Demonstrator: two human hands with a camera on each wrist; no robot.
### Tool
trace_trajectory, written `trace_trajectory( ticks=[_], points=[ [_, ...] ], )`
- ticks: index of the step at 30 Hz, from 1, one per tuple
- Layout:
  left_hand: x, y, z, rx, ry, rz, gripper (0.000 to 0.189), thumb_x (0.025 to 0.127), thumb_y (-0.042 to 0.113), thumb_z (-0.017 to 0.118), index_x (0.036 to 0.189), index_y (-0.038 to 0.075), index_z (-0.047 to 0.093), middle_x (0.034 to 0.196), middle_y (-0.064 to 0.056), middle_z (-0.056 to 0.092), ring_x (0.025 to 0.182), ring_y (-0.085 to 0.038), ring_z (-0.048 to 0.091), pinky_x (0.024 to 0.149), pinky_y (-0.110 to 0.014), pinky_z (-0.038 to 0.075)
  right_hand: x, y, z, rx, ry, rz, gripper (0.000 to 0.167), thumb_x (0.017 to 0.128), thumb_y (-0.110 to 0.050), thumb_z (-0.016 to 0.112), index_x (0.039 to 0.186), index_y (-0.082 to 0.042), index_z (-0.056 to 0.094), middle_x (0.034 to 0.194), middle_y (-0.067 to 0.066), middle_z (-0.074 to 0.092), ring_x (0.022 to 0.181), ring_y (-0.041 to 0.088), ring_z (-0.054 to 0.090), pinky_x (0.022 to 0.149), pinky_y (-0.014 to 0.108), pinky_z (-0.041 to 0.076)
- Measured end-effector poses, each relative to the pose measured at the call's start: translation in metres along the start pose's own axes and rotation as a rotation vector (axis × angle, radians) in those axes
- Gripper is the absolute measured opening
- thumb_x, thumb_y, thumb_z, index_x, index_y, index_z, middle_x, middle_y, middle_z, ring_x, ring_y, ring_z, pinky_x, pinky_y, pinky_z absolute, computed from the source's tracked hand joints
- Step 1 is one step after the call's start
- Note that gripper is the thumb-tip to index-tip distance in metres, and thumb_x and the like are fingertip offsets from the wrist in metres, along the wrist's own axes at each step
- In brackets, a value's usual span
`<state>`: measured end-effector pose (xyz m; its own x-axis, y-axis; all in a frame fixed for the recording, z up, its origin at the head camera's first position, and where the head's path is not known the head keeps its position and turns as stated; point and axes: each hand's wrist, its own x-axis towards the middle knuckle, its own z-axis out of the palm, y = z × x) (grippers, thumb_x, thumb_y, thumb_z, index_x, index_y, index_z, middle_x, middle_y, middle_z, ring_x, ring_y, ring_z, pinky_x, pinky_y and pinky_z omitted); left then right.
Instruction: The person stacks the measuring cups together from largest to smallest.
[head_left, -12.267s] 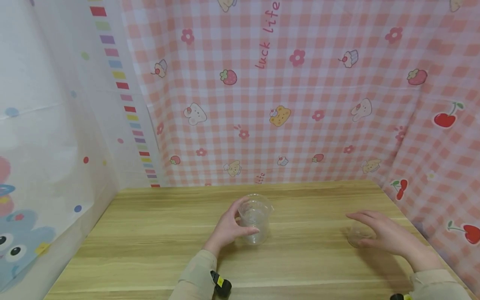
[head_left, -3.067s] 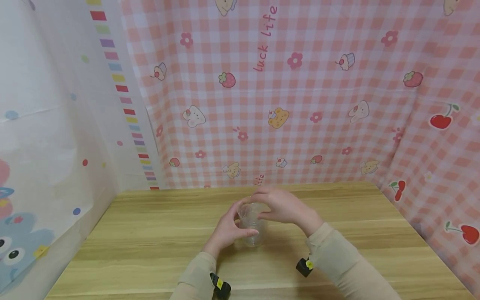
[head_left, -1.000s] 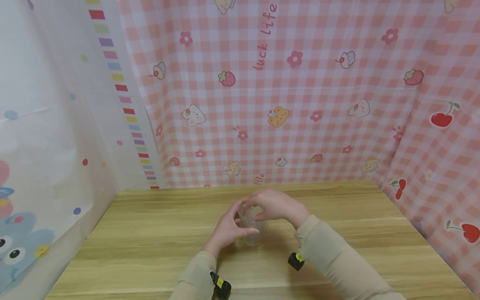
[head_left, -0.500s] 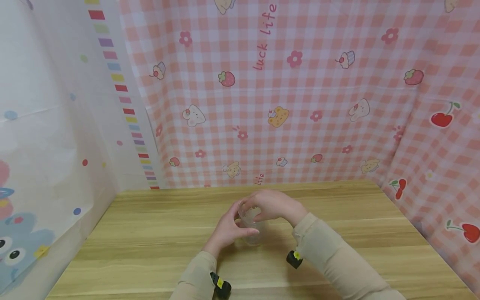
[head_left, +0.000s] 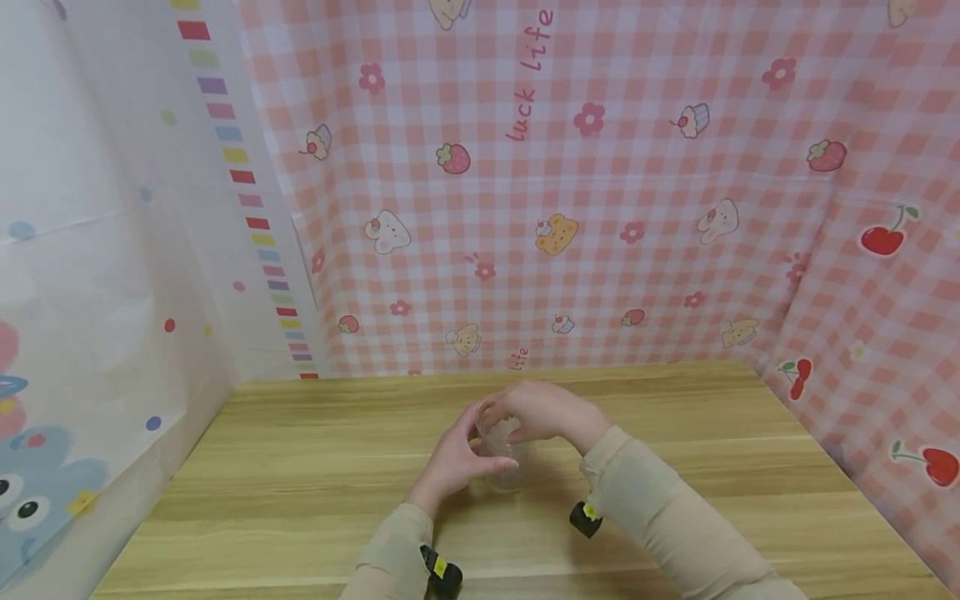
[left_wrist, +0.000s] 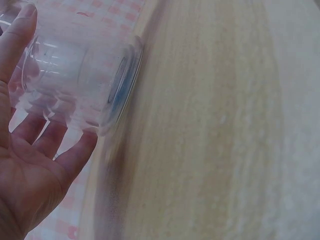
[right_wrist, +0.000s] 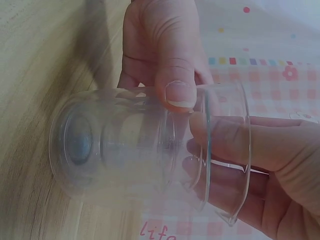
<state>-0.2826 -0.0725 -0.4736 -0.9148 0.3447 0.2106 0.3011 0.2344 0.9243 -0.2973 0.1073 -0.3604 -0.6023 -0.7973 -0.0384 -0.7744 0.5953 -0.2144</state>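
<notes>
A larger clear beaker (head_left: pixel 507 481) stands upright on the table in the head view. My left hand (head_left: pixel 450 457) wraps its side, the thumb in front and the fingers behind. The left wrist view shows that hand (left_wrist: pixel 35 170) around the clear wall. My right hand (head_left: pixel 551 410) comes down over the mouth from the right. In the right wrist view a smaller clear beaker (right_wrist: pixel 145 132) sits nested inside the larger one, its rim lower than the outer rim. The right thumb (right_wrist: pixel 232 140) and curled fingers reach inside the outer rim and pinch the smaller beaker's rim.
The wood-grain table (head_left: pixel 300 500) runs back to a pink checked cloth (head_left: pixel 480 208). A white patterned cloth (head_left: pixel 112 250) hangs along the left side, and more checked cloth along the right. Black cameras (head_left: pixel 441 573) sit on both sleeves.
Earlier my right hand was at the smaller beaker on the right; it has carried that beaker left and lowered it into the larger one. My left hand keeps its place. The last half second shows little motion.
</notes>
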Motion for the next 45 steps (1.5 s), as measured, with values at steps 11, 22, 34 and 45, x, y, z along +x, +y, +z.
trace_trajectory(
  ticks=[11,22,34,45],
  points=[
    [-0.0011,0.0022,-0.0001,-0.006,-0.004,0.001,0.087,0.076,0.017,0.088,0.148,0.022,0.041,0.140,-0.002,0.053,0.124,-0.024,0.052,0.099,-0.040,0.050,0.0021,-0.0024,0.0012,-0.002,-0.021,0.018,0.034,0.080,-0.002,0.081,0.112,-0.015,0.076,0.115,-0.004,0.071,0.108,0.017,0.064,0.094,0.034,0.052],
    [-0.0015,0.0018,0.0000,0.006,-0.008,0.016,0.089,0.074,0.023,0.089,0.148,0.020,0.041,0.139,-0.002,0.053,0.123,-0.023,0.053,0.098,-0.040,0.050,0.0048,-0.0016,0.0052,-0.014,-0.051,0.062,0.035,0.081,-0.003,0.080,0.113,-0.017,0.076,0.116,-0.006,0.070,0.109,0.016,0.063,0.095,0.034,0.051],
    [-0.0013,0.0010,0.0005,-0.003,-0.008,0.023,0.085,0.077,0.015,0.087,0.148,0.021,0.041,0.140,-0.001,0.053,0.123,-0.023,0.052,0.099,-0.041,0.049,0.0051,-0.0003,0.0080,-0.017,-0.044,0.061,0.033,0.084,-0.005,0.078,0.114,-0.016,0.075,0.117,-0.005,0.070,0.110,0.016,0.063,0.094,0.032,0.051],
    [-0.0005,0.0003,0.0014,0.000,-0.005,0.030,0.087,0.076,0.012,0.087,0.148,0.019,0.041,0.139,-0.002,0.053,0.122,-0.026,0.053,0.098,-0.041,0.050,0.0018,-0.0026,0.0083,-0.009,-0.023,0.056,0.032,0.085,-0.004,0.076,0.115,-0.015,0.074,0.117,-0.003,0.070,0.110,0.017,0.063,0.094,0.032,0.051]
  ],
)
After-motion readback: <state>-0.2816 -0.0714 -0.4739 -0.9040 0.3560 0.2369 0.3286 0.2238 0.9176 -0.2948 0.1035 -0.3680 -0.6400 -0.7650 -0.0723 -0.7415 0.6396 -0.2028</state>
